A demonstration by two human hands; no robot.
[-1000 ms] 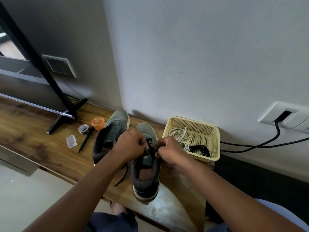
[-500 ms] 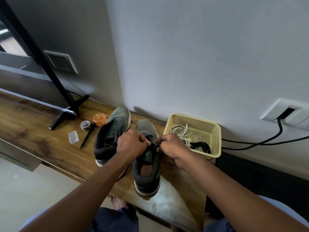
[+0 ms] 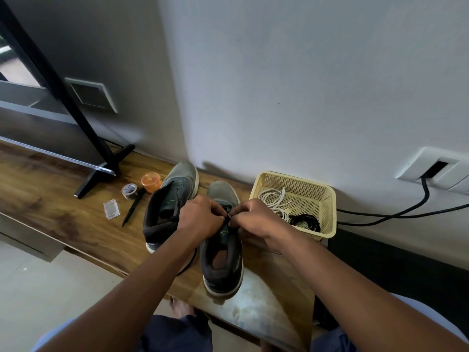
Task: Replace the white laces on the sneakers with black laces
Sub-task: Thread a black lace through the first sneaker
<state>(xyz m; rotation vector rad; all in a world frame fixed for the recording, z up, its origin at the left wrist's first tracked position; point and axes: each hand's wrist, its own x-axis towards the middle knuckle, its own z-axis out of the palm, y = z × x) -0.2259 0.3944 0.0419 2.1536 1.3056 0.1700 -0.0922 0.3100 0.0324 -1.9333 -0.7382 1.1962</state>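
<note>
Both hands lacing the right grey suede sneaker (image 3: pixel 222 252) near the wooden worktop's (image 3: pixel 50 212) front edge.
Left hand (image 3: pixel 200 219) and right hand (image 3: pixel 253 219), fingers curled, pinch the thin black lace (image 3: pixel 228 216) over its tongue.

Dim, soft shadows, warped edges

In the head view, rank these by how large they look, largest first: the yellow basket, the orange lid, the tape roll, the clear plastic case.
1. yellow basket
2. orange lid
3 and 4. tape roll and clear plastic case: these look about alike, so I will not rank them.
All sit at a similar depth on the bench.
</note>
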